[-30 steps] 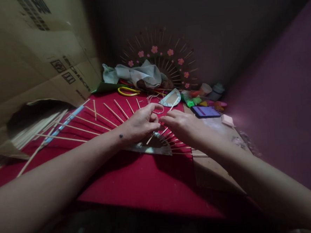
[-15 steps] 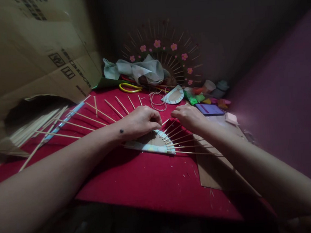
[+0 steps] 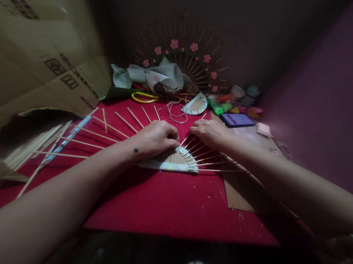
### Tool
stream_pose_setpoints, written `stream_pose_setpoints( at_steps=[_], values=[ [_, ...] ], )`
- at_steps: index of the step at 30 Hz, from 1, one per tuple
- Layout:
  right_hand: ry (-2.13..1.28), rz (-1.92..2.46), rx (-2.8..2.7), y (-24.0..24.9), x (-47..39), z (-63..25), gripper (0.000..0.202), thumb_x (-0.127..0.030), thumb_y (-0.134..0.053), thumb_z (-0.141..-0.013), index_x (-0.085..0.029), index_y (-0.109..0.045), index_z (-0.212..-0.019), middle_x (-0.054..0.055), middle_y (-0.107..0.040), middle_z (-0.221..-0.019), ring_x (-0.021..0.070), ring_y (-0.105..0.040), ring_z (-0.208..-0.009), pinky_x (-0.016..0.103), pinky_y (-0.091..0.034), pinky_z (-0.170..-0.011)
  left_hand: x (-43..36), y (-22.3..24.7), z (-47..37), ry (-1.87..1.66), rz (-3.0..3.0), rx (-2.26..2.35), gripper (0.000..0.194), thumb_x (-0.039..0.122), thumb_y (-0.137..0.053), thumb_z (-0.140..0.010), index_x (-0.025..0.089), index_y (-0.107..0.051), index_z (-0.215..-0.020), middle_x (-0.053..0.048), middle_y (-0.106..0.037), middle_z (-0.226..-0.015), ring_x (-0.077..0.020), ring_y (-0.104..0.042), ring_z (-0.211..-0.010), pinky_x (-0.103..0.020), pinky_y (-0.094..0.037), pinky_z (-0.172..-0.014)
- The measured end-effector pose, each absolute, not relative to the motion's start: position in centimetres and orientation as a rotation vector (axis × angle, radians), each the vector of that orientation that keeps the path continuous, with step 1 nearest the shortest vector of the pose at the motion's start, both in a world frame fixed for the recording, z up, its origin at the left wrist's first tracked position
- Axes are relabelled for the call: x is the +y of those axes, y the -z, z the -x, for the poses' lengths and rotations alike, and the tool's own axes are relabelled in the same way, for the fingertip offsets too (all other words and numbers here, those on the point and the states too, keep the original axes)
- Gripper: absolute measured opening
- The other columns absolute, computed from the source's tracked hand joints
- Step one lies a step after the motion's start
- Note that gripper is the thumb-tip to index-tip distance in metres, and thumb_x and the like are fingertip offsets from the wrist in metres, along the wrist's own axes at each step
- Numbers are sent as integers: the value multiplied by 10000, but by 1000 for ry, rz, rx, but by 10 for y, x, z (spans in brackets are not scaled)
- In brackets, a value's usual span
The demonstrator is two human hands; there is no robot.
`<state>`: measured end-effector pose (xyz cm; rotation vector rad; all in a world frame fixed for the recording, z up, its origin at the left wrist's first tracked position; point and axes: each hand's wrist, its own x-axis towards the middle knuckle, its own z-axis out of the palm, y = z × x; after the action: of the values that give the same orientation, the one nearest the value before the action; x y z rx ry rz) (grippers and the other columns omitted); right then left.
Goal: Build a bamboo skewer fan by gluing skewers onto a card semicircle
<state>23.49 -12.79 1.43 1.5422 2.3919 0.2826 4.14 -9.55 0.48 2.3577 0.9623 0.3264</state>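
On the red, matte surface [image 3: 175,203] lay a half-round tan cardboard piece with a pale-blue patterned rim [image 3: 178,159], probably light and bendable, best steadied flat by that rim. The left hand [image 3: 159,138] curled over its far edge; whether it gripped, I could not tell. Beyond, the right hand [image 3: 209,133] pinched narrowly a slim, pale wooden stick [image 3: 185,139], seemingly stiff but snappable, best taken near its base.
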Motion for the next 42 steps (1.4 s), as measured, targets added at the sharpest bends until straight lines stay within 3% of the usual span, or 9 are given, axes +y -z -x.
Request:
stream_pose_setpoints(
  at_steps=[27,42],
  values=[
    [-311,-1443,2490,-6,-121,-237,248,-147,-424,-949,-149,-670,-981,100,-652,-899,172,-559,-826,279,-287,-576,-95,7,-45,-367,-2421,939,135,262,-615,-768,175,-716,-791,-22,-674,-723,-135,-572,-681,-234,-383,-618],
    [-353,-1386,2528,0,-117,-241,216,-163,-460,-942,-142,-667,-1003,113,-657,-932,185,-578,-841,282,-283,-565,-94,11,-42,-407,-2589,779,148,158,-580,-803,169,-724,-771,-24,-613,-776,-116,-546,-689,-233,-382,-636]
  ],
)
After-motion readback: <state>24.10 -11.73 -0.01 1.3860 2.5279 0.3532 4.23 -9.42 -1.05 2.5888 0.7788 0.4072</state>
